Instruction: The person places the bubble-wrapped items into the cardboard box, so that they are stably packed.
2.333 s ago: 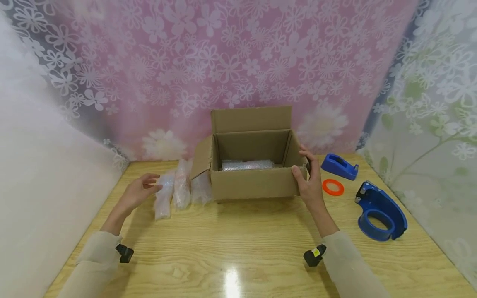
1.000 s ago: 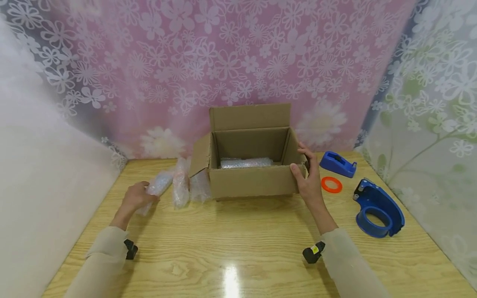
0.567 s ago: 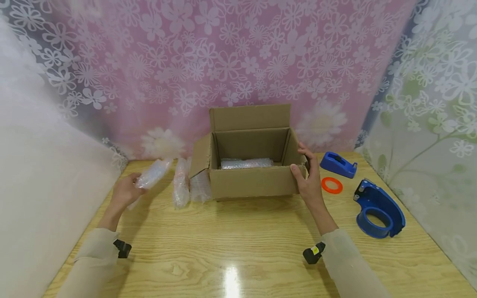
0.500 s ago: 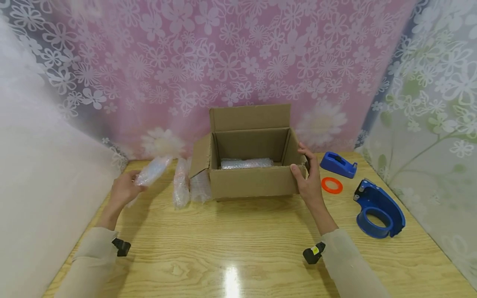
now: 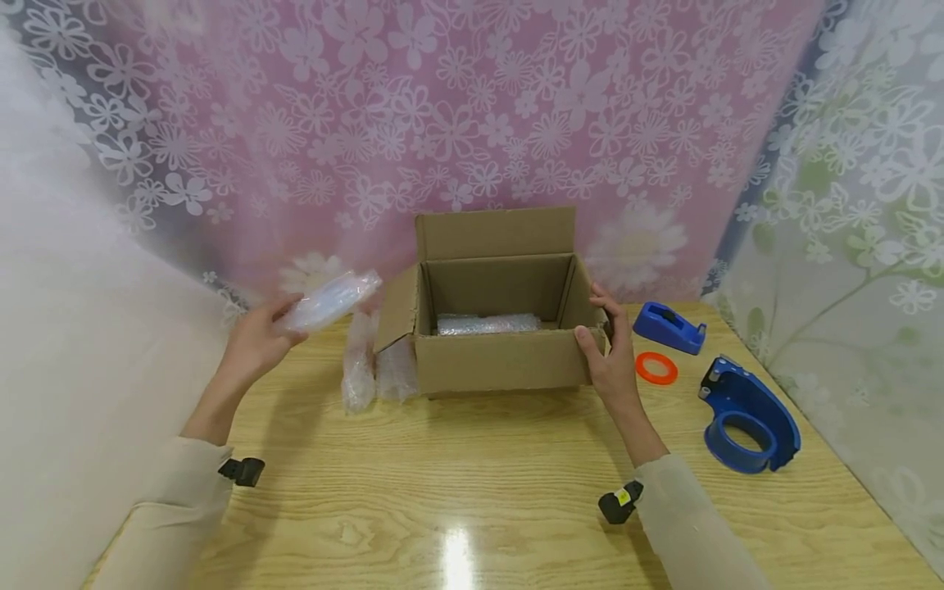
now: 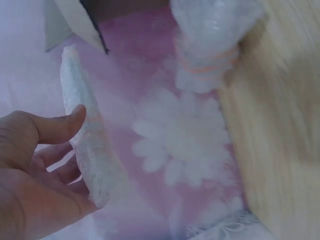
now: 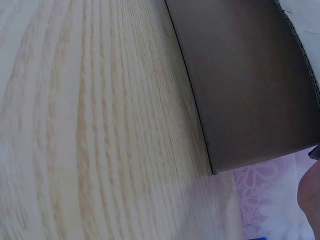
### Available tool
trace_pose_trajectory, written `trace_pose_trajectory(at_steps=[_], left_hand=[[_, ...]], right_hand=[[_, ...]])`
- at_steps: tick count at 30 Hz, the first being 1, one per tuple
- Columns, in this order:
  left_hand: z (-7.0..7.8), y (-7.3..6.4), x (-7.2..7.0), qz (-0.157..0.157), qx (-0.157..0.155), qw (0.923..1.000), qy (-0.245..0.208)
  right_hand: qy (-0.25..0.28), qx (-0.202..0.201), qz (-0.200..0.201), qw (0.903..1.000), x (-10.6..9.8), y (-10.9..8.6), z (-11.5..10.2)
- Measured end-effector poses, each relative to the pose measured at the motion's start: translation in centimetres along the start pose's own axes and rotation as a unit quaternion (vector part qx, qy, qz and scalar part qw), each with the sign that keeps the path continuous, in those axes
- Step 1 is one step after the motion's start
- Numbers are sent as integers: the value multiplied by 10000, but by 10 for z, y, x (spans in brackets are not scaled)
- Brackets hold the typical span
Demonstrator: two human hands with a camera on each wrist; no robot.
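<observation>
My left hand (image 5: 258, 338) pinches one end of a bubble-wrapped package (image 5: 332, 301) and holds it up above the table, tilted toward the box. In the left wrist view the thumb presses one side of the wrapped package (image 6: 82, 115), with fingers behind it. My right hand (image 5: 614, 356) grips the right front corner of an open cardboard box (image 5: 509, 363), thumb on the front wall and fingers at the right side. Inside the box lies another bubble-wrapped package (image 5: 488, 324). Only a sliver of the right hand (image 7: 310, 200) shows in the right wrist view.
Two more bubble-wrapped packages stay on the table left of the box, one wrapped bundle (image 5: 359, 369) and a second bundle (image 5: 398, 373) partly under the left flap (image 5: 398, 310). On the right lie a blue tape dispenser (image 5: 669, 328), an orange tape roll (image 5: 656, 369) and a blue tape gun (image 5: 752, 418).
My left hand has taken hold of the leftmost wrapped package, lifted it off the table and swung it up toward the box. The right hand and box have stayed put.
</observation>
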State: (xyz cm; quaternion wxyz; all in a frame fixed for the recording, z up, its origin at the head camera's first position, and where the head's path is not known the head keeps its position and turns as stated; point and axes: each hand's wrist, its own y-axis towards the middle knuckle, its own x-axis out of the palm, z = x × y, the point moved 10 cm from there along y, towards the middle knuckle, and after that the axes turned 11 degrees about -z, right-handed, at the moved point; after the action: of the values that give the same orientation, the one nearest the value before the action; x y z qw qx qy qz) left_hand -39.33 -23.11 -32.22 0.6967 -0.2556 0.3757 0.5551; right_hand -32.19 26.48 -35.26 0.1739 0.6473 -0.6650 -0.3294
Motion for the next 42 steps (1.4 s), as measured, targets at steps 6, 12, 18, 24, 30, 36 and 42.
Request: trace_pose_trajectory(at_steps=[6,12,18,24,30,36,42], left_hand=[[40,1,0,-6,332,9994,-44],[85,4,4,-5,987,9948,-240],[114,12,12,118,1318,9909,-237],[137,19,23,128,1589,9870,-202],[160,26,33,-37,1756,9839,-323],[180,34,45,-65,2023,9784,-416],[185,37,60,-221,1979,9789,-463]], right_hand=[[-16,7,-3,10000,0,0,-1],[-88,14,-2,10000,-1,1,-2],[-83,-12,-14,10000,-2,-1,-1],[-42,43,-9,10000,-2,-2,1],[-16,10,-10,10000,-3,-2,1],[-17,-18,-3,10000,-4,-2,-1],[-11,-116,1,9999,-1,-3,-2]])
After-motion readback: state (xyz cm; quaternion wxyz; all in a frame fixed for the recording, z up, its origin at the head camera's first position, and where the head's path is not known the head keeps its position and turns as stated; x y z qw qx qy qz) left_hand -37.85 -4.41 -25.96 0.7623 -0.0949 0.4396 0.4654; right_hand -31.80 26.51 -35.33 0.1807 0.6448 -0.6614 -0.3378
